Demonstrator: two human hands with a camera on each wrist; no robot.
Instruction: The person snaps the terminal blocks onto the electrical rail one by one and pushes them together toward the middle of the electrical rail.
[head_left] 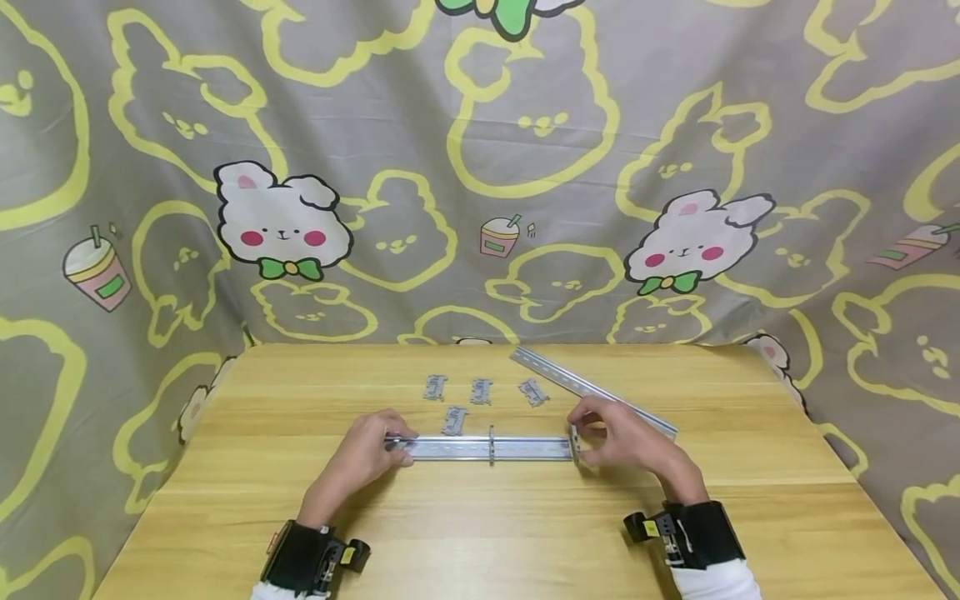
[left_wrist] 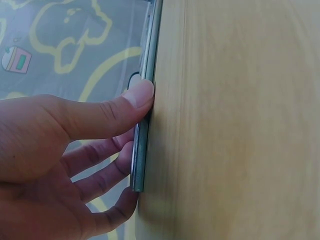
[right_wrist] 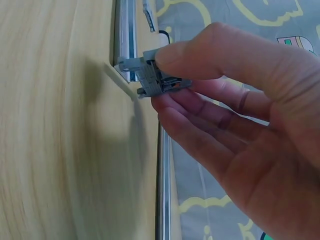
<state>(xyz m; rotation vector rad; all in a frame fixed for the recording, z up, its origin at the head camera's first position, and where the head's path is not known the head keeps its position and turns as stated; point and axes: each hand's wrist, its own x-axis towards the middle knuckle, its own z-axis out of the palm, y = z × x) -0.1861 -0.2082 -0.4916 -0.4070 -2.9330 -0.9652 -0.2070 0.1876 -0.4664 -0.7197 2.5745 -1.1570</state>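
Note:
A slotted metal DIN rail (head_left: 450, 448) lies across the table in front of the person. The left hand (head_left: 366, 450) grips its left end, thumb along the near edge and fingers on the far side in the left wrist view. Partway along the rail, a grey terminal block (head_left: 492, 446) stands upright across it. At the rail's right end, the right hand (head_left: 618, 437) pinches another grey terminal block (right_wrist: 157, 75) between thumb and fingers. In the right wrist view this block is beside the rail end; whether they touch I cannot tell.
Several loose grey terminal blocks (head_left: 481, 391) lie flat beyond the rail. A second DIN rail (head_left: 555, 372) lies slanted at the back right, passing behind the right hand. A patterned curtain (head_left: 420, 275) hangs along the table's far edge and sides.

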